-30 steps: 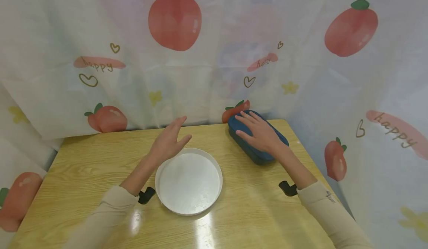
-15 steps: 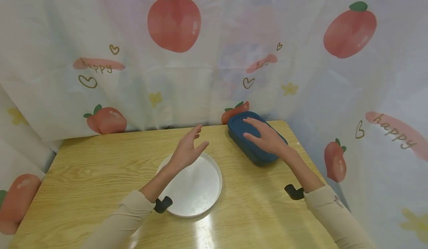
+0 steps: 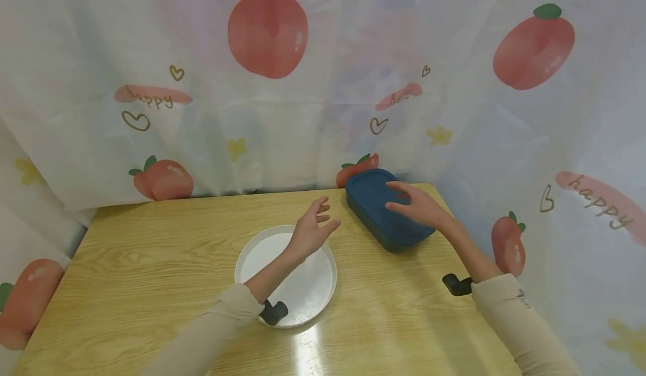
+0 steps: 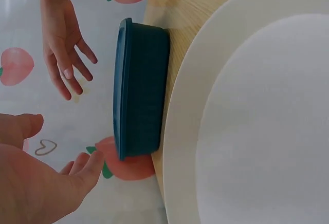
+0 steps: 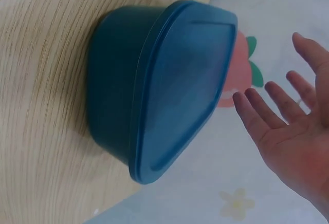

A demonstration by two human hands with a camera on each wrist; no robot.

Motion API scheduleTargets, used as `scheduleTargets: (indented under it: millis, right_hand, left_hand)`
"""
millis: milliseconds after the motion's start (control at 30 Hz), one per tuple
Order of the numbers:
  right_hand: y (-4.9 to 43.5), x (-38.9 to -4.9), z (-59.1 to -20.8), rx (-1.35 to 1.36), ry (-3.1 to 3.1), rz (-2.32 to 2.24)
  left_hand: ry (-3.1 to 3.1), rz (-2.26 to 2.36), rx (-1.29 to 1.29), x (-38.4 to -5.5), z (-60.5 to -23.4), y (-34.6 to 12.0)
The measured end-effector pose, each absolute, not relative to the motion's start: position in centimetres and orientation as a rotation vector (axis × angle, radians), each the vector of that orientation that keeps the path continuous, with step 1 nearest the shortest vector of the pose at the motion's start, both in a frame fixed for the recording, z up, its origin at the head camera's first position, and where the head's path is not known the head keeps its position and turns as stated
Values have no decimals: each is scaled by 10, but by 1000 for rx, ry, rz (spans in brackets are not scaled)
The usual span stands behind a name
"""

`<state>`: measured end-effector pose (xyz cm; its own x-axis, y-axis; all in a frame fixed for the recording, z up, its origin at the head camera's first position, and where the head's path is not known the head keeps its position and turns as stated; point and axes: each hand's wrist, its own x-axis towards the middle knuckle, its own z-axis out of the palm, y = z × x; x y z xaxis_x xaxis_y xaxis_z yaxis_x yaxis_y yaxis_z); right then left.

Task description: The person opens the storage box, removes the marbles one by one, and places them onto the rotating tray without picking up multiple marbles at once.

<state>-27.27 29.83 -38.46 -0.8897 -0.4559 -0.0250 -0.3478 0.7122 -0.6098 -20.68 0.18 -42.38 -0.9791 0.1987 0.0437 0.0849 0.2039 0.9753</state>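
Observation:
A blue lidded food container (image 3: 373,207) stands at the back right of the table, its lid on. My right hand (image 3: 418,205) hovers over the lid with fingers spread and loosely bent; in the right wrist view a gap shows between the fingers and the lid (image 5: 185,90). My left hand (image 3: 309,234) is in the air above the round white tray (image 3: 282,292), fingers relaxed and pointing toward the container. Neither hand holds anything. The left wrist view shows the container's side (image 4: 144,90) beyond my left fingertips.
The wooden table (image 3: 151,264) ends at the back against a hanging curtain (image 3: 282,129) printed with fruit. Another stretch of curtain (image 3: 550,140) runs along the right side, close to the container. Each wrist carries a black camera mount (image 3: 274,312).
My left hand has moved right, from the tray's left rim across it toward the container. The right hand has drawn back slightly to the right over the lid. Container and tray stay put.

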Motion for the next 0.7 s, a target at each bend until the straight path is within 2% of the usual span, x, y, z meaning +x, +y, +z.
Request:
scheduleTargets:
  millis: [433, 700]
  right_hand:
    - [343, -299, -397, -621, 2653, -1009]
    - [353, -306, -397, -489, 2666, -953]
  left_hand:
    - [2153, 2022, 101, -215, -440, 53]
    - [2095, 2073, -30, -225, -454, 79]
